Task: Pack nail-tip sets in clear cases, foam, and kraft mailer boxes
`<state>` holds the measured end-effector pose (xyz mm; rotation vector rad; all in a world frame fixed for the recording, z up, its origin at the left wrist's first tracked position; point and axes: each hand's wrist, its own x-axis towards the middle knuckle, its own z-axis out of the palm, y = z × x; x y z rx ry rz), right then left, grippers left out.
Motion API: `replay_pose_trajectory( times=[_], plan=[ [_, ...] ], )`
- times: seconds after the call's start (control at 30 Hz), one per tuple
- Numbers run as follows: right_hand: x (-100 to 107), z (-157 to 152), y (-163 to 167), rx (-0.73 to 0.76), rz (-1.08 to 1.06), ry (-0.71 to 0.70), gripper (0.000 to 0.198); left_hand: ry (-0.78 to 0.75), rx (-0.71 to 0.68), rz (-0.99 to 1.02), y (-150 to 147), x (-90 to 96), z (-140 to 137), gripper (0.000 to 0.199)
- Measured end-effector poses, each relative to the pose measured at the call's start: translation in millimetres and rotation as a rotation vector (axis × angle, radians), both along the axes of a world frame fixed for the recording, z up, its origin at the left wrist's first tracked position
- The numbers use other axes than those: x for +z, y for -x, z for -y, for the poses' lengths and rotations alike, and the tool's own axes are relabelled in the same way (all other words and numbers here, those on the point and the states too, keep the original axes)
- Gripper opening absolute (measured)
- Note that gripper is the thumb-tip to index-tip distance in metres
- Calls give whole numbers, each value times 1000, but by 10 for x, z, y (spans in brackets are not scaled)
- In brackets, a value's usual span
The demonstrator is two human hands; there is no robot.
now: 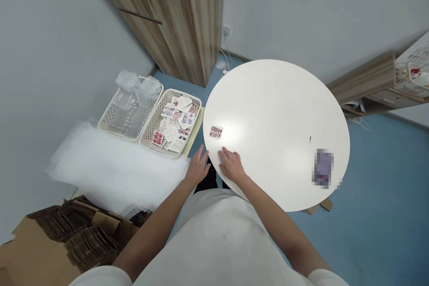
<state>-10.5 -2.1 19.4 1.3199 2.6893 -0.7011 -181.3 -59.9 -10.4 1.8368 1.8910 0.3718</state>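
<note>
A small white card with two rows of dark red oval pieces lies flat near the left edge of the round white table. My right hand is on the tabletop just below that card, fingers spread, with nothing visible in it. Just off the table's left edge is my left hand, its fingers apart and nothing visible in them. Left of it, a white basket holds a loose heap of similar printed cards. Neither hand touches the card on the table.
A second white basket holds clear plastic cases. White foam sheets lie below the baskets, above brown cardboard. A blurred purple item rests on the table's right. Behind stands a wooden cabinet.
</note>
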Motion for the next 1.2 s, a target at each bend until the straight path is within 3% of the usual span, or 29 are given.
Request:
replay_pose_trajectory(
  times=[0.23, 0.37, 0.53, 0.7, 0.97, 1.2],
  plan=[
    [-26, 295, -266, 145, -100, 69, 48, 86, 43, 203, -430, 234, 467, 39],
    [39, 454, -259, 299, -147, 126, 48, 124, 129, 316, -465, 420, 707, 36],
    [210, 494, -98, 523, -105, 204, 44, 91, 379, 306, -205, 564, 983, 37],
    [332, 524, 304, 615, -50, 179, 39, 24, 475, 260, 112, 673, 1257, 37],
    [438, 682, 965, 698, -59, 109, 38, 25, 391, 144, 609, 810, 1466, 35],
    [585, 492, 1252, 619, -137, 86, 36, -11, 288, 96, 1032, 993, 1265, 36]
  ],
)
